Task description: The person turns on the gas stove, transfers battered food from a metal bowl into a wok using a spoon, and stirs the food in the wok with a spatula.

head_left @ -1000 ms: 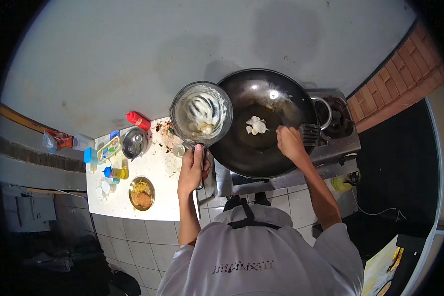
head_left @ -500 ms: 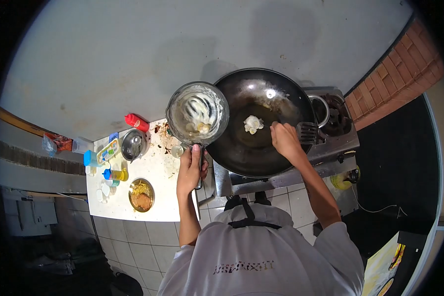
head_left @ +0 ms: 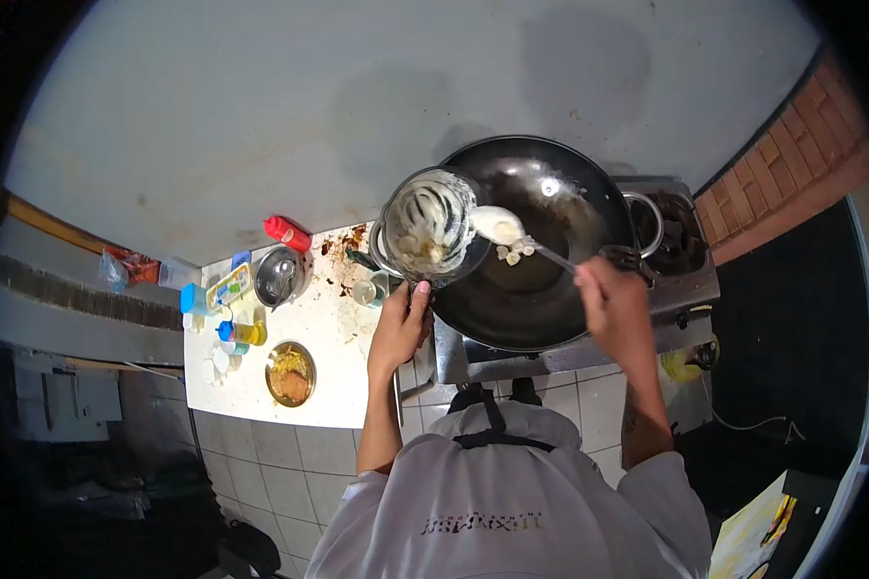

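Observation:
My left hand point(head_left: 399, 328) is closed round the handle of a saucepan point(head_left: 420, 256) smeared inside with white batter. The saucepan is tilted over the left edge of a big dark wok point(head_left: 483, 314). A metal spoon point(head_left: 555, 258) is gripped in my right hand point(head_left: 613, 307), its bowl coated white at the saucepan's right rim. Several small pale pieces point(head_left: 517, 253) show below the spoon's bowl, above the oil point(head_left: 512, 280) in the wok. Beside my right hand, a slotted spatula point(head_left: 623, 256) rests at the wok's right edge, partly hidden.
On the white table point(head_left: 343, 396) at left stand a metal plate of food point(head_left: 290, 374), a steel bowl point(head_left: 280, 277), a red squeeze bottle point(head_left: 287, 234) and a blue-capped bottle point(head_left: 241, 333). The stove point(head_left: 570, 355) carries the wok, with a second burner point(head_left: 676, 232) at right.
My right hand has raised the spoon from the middle of the wok to the saucepan's rim. The saucepan has shifted right and tilted more over the wok.

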`<move>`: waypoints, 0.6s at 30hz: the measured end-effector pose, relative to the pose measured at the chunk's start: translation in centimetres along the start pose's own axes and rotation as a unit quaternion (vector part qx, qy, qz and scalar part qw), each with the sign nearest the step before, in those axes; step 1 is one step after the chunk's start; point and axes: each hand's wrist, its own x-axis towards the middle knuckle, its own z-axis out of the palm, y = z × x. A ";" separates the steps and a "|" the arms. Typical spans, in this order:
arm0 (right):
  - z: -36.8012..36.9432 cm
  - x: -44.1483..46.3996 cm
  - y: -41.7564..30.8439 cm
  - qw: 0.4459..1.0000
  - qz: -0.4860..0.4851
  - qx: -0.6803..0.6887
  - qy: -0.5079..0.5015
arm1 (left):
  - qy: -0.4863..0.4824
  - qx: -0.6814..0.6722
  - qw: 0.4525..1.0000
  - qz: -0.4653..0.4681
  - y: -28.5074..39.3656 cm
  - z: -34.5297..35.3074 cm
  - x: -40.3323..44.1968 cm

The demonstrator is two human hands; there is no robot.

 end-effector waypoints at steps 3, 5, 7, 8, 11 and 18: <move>3.6 0.9 0.4 0.988 -0.129 -0.090 -0.001 | -0.017 0.046 0.999 0.012 0.1 1.1 0.3; 4.0 1.8 0.9 0.975 -0.166 -0.151 0.006 | -0.019 0.080 0.995 0.051 -0.1 1.6 0.4; 3.9 1.8 1.0 0.954 -0.208 -0.213 0.010 | -0.020 0.112 0.991 0.068 0.0 1.9 0.4; 3.7 1.6 1.0 0.952 -0.203 -0.227 -0.004 | -0.001 0.138 0.986 0.096 -0.1 2.1 0.4; 4.0 1.0 0.7 0.971 -0.134 -0.186 -0.061 | 0.046 0.213 0.964 0.155 -1.2 2.3 1.0; 7.9 -1.0 1.1 0.997 0.001 0.071 -0.009 | 0.016 0.181 0.973 0.144 1.7 3.2 1.0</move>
